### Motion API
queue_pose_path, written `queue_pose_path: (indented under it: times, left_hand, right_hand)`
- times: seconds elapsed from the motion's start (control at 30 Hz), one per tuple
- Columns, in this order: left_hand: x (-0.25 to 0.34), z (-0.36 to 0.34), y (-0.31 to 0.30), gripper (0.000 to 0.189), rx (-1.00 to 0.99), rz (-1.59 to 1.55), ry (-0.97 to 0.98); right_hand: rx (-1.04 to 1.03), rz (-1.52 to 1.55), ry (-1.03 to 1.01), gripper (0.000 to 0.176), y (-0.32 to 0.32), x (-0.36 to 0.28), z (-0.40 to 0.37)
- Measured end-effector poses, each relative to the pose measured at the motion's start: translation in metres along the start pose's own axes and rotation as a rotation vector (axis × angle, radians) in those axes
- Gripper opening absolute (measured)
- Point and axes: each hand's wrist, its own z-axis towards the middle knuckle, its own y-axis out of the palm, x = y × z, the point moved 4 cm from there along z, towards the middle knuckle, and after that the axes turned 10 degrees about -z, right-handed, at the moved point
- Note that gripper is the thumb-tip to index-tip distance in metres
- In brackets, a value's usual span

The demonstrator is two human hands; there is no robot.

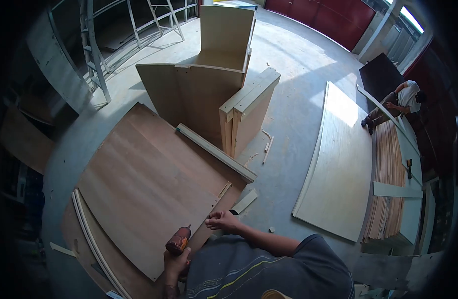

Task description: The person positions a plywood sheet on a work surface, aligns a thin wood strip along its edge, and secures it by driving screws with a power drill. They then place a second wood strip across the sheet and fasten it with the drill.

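My left hand is wrapped round a red and dark cordless drill, whose tip points up and away from me over the plywood sheet. To the right, my right hand is held over the sheet's near right edge with its fingers pinched together. Whatever is in that pinch is too small to make out. A thin wooden strip lies on the sheet just beyond my right hand. Farther off, a long wooden batten lies across the far right side of the sheet.
A box-like plywood structure and a framed wooden panel stand ahead. At right lie a large pale panel and stacked boards, with a person beside them. Ladders stand at back left. Wood offcuts lie on the floor.
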Motion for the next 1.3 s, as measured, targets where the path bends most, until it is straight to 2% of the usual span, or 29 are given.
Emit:
queue_pose_path:
  times: [0.07, 0.1, 0.13, 0.23, 0.3, 0.33, 0.4, 0.53, 0.6, 0.67, 0.77, 0.93, 1.0, 1.23, 1.3]
  left_hand:
    - [-0.024, -0.006, -0.006, 0.040, 0.015, -0.017, 0.038]
    - [-0.048, -0.007, -0.010, 0.042, 0.024, 0.110, 0.028]
    - [-0.020, -0.025, -0.014, 0.043, -0.012, 0.114, -0.005]
    - [-0.026, -0.047, -0.018, 0.043, 0.023, 0.187, 0.202]
    - [-0.040, -0.059, -0.022, 0.042, 0.019, 0.159, 0.148]
    - [-0.043, -0.064, -0.021, 0.042, -0.021, 0.138, 0.138]
    - [-0.037, -0.071, -0.025, 0.040, 0.029, 0.096, 0.095]
    - [-0.061, -0.079, -0.026, 0.037, 0.022, 0.054, -0.022]
    - [-0.067, -0.080, -0.027, 0.036, 0.064, 0.056, 0.001]
    - [-0.071, -0.081, -0.030, 0.035, 0.068, 0.060, -0.022]
    - [-0.067, -0.083, -0.037, 0.034, 0.093, 0.054, -0.057]
    - [-0.060, -0.081, -0.041, 0.034, 0.133, 0.067, -0.078]
    - [-0.053, -0.077, -0.042, 0.034, 0.100, 0.114, -0.145]
    - [-0.046, -0.060, -0.044, 0.038, 0.051, 0.163, -0.088]
    - [-0.046, -0.056, -0.045, 0.039, 0.049, 0.176, -0.155]
  right_hand:
    - [-0.077, 0.084, -0.023, 0.032, 0.020, 0.000, -0.002]
    - [-0.081, 0.092, 0.002, 0.023, 0.031, 0.006, -0.001]
    - [-0.081, 0.083, 0.021, 0.022, 0.040, 0.014, 0.002]
    - [-0.231, 0.091, 0.129, 0.020, 0.071, 0.044, 0.011]
    - [-0.199, 0.338, 0.272, 0.018, 0.092, 0.038, 0.000]
    - [-0.220, 0.329, 0.300, 0.018, 0.097, 0.043, -0.001]
    - [-0.313, 0.481, 0.348, 0.018, 0.106, 0.052, -0.001]
    - [-0.294, 0.455, 0.416, 0.019, 0.120, 0.073, 0.005]
    - [-0.302, 0.431, 0.449, 0.019, 0.129, 0.077, 0.005]
    - [-0.414, 0.467, 0.447, 0.025, 0.138, 0.080, 0.004]
    - [-0.437, 0.503, 0.516, 0.025, 0.150, 0.093, 0.011]
    - [-0.465, 0.502, 0.472, 0.021, 0.168, 0.101, 0.011]
    - [-0.469, 0.495, 0.446, 0.020, 0.172, 0.104, 0.010]
    - [-0.396, 0.503, 0.431, 0.016, 0.174, 0.101, 0.018]
    - [-0.363, 0.521, 0.439, 0.015, 0.173, 0.102, 0.019]
